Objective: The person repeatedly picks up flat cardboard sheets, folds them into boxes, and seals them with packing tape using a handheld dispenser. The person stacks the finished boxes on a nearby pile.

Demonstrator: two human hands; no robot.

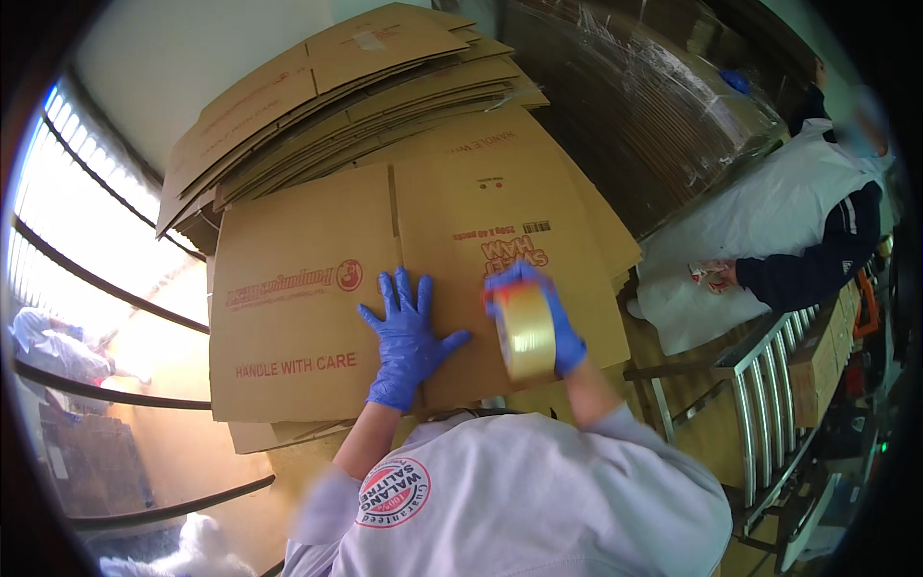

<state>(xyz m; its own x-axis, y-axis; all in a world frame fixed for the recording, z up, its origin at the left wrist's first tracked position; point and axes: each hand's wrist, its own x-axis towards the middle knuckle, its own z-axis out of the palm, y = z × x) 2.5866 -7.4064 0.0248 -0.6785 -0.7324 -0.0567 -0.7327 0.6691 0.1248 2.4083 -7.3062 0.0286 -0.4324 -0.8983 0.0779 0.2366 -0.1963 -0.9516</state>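
Note:
A flattened cardboard box (303, 310) with red print lies on top of a pile in front of me. My left hand (411, 346), in a blue glove, rests on it with fingers spread, just beside the crease between two panels. Gloved in blue too, my right hand (537, 310) grips a tape dispenser with a roll of clear packing tape (530, 335), blurred, over the box's right panel. Whether the tape touches the cardboard I cannot tell.
Behind is a higher stack of flattened boxes (324, 79). Plastic-wrapped cardboard (649, 108) stands at back right. A co-worker (750, 223) in a white apron stands right, near a metal roller conveyor (771, 397) and closed boxes (822, 360). Dark curved rails (115, 397) run along the left.

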